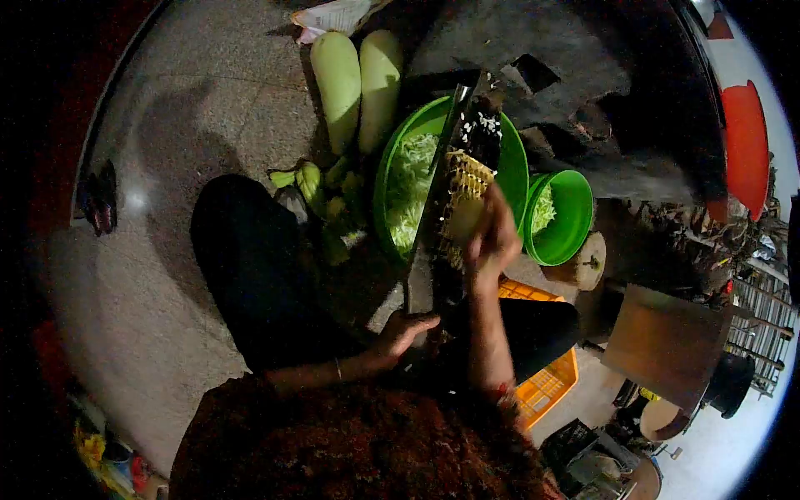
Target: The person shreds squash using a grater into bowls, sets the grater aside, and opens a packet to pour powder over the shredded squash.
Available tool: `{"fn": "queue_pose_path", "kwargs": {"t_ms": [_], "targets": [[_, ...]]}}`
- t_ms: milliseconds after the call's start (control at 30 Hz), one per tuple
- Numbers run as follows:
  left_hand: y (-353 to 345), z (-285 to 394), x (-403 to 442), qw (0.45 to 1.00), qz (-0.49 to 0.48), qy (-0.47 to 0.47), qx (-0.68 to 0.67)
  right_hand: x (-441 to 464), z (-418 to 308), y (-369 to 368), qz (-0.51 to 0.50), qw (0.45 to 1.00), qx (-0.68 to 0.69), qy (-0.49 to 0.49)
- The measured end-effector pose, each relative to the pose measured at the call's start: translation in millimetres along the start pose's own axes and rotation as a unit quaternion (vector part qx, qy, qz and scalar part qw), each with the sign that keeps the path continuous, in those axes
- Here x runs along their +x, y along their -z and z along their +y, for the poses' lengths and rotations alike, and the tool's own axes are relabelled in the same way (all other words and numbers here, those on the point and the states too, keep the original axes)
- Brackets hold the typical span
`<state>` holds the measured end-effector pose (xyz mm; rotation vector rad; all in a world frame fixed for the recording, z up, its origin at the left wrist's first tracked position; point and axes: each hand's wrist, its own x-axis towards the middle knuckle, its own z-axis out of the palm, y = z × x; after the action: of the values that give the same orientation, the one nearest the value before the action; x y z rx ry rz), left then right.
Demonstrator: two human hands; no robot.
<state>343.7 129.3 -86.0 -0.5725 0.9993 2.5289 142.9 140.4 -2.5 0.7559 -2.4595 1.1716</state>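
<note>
My left hand point(404, 335) grips the near end of a long grater board point(432, 225), which slopes up across a green basin point(518, 154). My right hand point(493, 237) is closed around a pale vegetable piece point(467, 218) and presses it on the toothed middle of the grater. White bits cling to the board's far part. Pale green shreds point(410, 196) fill the basin's left side. Beyond it lie two long, pale green vegetables point(336, 92), which look like large radishes. Leafy trimmings point(311, 185) rest left of the basin.
A smaller green bucket point(560, 242) with some shreds stands right of the basin. An orange crate point(550, 392) is by my right leg. A wooden stool point(589, 260) and a brown board point(665, 346) are farther right. Concrete floor point(242, 92) extends to the left.
</note>
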Motion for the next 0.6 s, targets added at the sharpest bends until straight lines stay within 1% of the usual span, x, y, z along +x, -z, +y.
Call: {"fn": "queue_pose_path", "kwargs": {"t_ms": [33,67,100,167,200,233,300,333,367,400,433,467,500,533,567,600], "targets": [[-9,17,-1,0.993,0.065,0.078,-0.066,24,7,-10,0.001,1.000,-0.008,-0.009],[-15,32,-13,0.988,0.046,0.095,-0.114,44,17,-17,-0.019,0.999,-0.027,-0.003],[-17,39,-16,0.981,0.029,0.108,-0.161,56,31,-26,-0.014,0.999,-0.015,-0.028],[-19,41,-6,0.975,0.019,0.138,-0.175,93,69,-48,-0.019,0.995,-0.086,0.041],[-20,39,-5,0.971,0.013,0.153,-0.182,106,82,-62,0.004,0.996,-0.078,0.039],[-19,38,-6,0.971,0.002,0.146,-0.188,118,116,-71,-0.007,0.993,-0.094,0.069],[-18,37,-7,0.970,-0.017,0.136,-0.202,123,70,-42,-0.084,0.995,0.001,0.049],[-17,40,-9,0.972,-0.019,0.130,-0.193,111,47,-20,-0.128,0.991,0.033,0.035],[-18,44,-10,0.974,-0.023,0.124,-0.186,92,21,4,-0.191,0.979,0.071,-0.026],[-19,43,-11,0.976,-0.026,0.118,-0.181,72,26,18,-0.223,0.970,0.086,0.039],[-17,34,-7,0.975,-0.041,0.110,-0.188,57,-4,38,-0.263,0.961,0.076,0.033],[-12,20,2,0.975,-0.055,0.100,-0.192,42,2,46,-0.267,0.955,0.103,0.074],[-8,14,7,0.975,-0.069,0.090,-0.193,28,20,55,-0.271,0.945,-0.074,0.167],[-10,23,0,0.970,-0.073,0.114,-0.204,7,28,57,-0.233,0.971,0.014,0.053],[-11,27,0,0.972,-0.062,0.123,-0.193,-9,30,54,-0.188,0.975,0.101,-0.062],[-12,28,-1,0.973,-0.051,0.135,-0.181,-15,29,47,-0.148,0.982,0.104,-0.055]]}}
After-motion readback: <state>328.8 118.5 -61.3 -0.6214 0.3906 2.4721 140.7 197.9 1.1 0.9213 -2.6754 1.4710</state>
